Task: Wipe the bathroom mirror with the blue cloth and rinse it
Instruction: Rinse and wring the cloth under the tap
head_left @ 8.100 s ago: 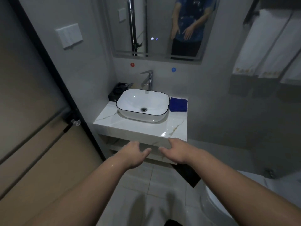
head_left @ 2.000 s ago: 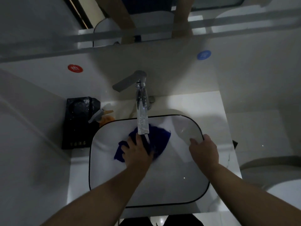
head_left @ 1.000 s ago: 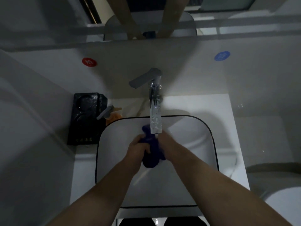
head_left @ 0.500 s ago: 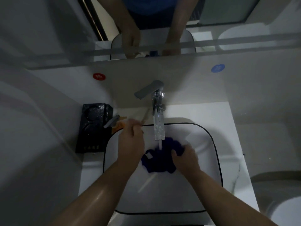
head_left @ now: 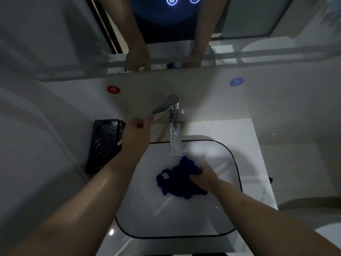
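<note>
A person stands at a white sink (head_left: 237, 174) with a thin black rim. The sink sits on a pale tabletop (head_left: 239, 130).

The blue cloth (head_left: 177, 182) lies bunched up inside the sink, just under the end of the shiny tap (head_left: 175, 137). A small white tag shows on the cloth's left side.

The right hand (head_left: 203, 177) is down in the sink. Its grip is curled round the right side of the blue cloth and holds it.

The left hand (head_left: 137, 132) is up by the tap. Its fingers are curled, and they meet the end of the tap handle (head_left: 164, 107), which points to the left. It is too hard to see if the grip pinches the handle or only touches it. The left arm looks wet and shiny.

A black tray (head_left: 103, 145) sits on the tabletop to the left of the sink, close by the left wrist.

On the wall behind the tap there is a red dot (head_left: 113, 89) on the left and a blue dot (head_left: 236, 82) on the right.

Above them hangs the mirror (head_left: 55, 34). It shows the person's two arms and a blue top. Two small lit signs (head_left: 172, 0) glow at the top of the mirror.

A white toilet (head_left: 323, 218) peeks in at the right edge.
</note>
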Demonstrator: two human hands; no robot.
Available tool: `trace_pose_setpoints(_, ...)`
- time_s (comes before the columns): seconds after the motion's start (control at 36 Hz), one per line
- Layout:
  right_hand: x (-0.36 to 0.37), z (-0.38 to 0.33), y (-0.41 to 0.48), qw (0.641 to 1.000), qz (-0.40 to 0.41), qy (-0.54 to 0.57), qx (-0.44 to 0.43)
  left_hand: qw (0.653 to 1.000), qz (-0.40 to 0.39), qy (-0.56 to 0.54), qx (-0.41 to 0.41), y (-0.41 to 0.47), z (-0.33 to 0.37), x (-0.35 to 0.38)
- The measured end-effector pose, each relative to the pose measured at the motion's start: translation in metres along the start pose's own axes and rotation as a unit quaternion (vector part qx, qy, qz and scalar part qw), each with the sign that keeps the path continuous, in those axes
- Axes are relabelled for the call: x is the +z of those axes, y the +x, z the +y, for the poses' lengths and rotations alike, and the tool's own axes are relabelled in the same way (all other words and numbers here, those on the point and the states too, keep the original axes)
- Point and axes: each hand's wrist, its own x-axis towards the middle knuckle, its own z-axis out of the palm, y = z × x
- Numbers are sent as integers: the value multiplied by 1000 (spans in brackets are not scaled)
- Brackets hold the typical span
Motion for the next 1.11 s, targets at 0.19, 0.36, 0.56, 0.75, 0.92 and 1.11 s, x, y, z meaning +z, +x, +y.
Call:
trace_pose_setpoints(0.19,-8,37,21,973,-124,169,92,991,-78,90,63,-82,-80,-1)
trace_pose_setpoints(0.36,-15,-21,-55,987,-125,54,84,926,-323,197,-4,-143,-125,8)
trace_pose_setpoints(0.56,-28,-61,-116,981,-123,-116,-99,902,-314,287,73,-152,-138,24)
trace_pose_setpoints(0.75,-70,-107,-170,956,-113,-199,-186,924,-283,207,150,-146,-112,24)
trace_pose_setpoints(0.92,-109,-126,-195,962,-97,-124,-224,952,-287,1,109,-143,-99,33)
trace_pose_setpoints(1.11,-127,-121,-186,974,16,96,-204,951,-309,-20,23,-147,-86,38)
